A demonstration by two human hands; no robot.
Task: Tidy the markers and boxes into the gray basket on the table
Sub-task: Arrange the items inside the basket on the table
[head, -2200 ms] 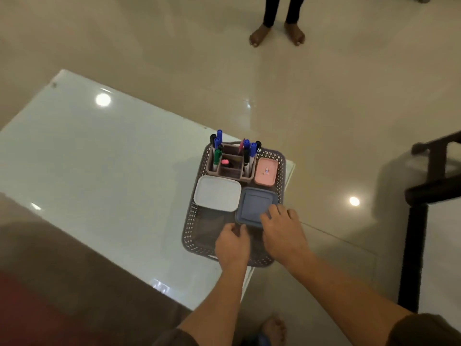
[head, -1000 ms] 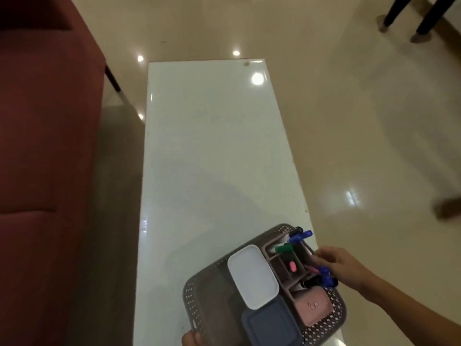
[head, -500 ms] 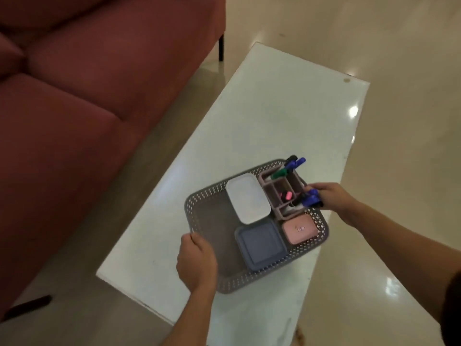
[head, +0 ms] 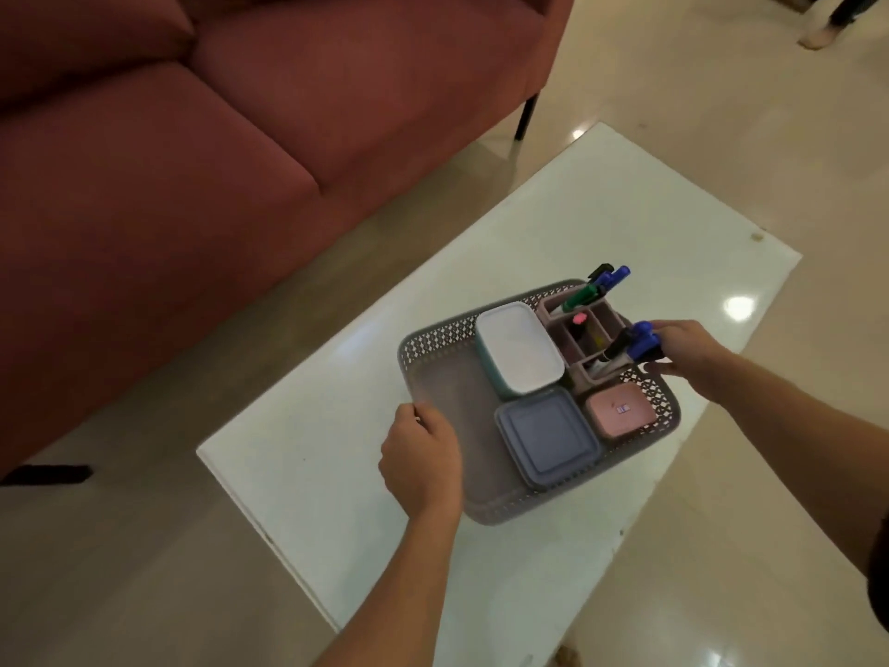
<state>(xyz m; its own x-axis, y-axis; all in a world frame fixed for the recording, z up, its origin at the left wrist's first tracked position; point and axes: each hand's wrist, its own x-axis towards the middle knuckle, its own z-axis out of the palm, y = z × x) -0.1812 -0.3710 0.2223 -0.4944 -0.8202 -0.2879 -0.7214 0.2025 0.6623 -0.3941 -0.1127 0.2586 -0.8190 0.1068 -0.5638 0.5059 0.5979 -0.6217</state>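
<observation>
Gray perforated plastic basket (head: 435, 346), held at both ends on the glossy white bench (head: 577, 219).

Compared with half a second ago, the basket lies much as it did. Left grip (head: 423, 462) stays clenched on its 7 o'clock rim; right grip (head: 683, 349) on the 2 o'clock rim beside blue-capped markers (head: 642, 341). Inside: white-lidded rounded box (head: 519, 346), slate-blue square box (head: 546, 435), pink box (head: 620, 409), mauve compartmented holder (head: 596, 329). Maroon fabric sofa (head: 192, 137) at 10 o'clock.
</observation>
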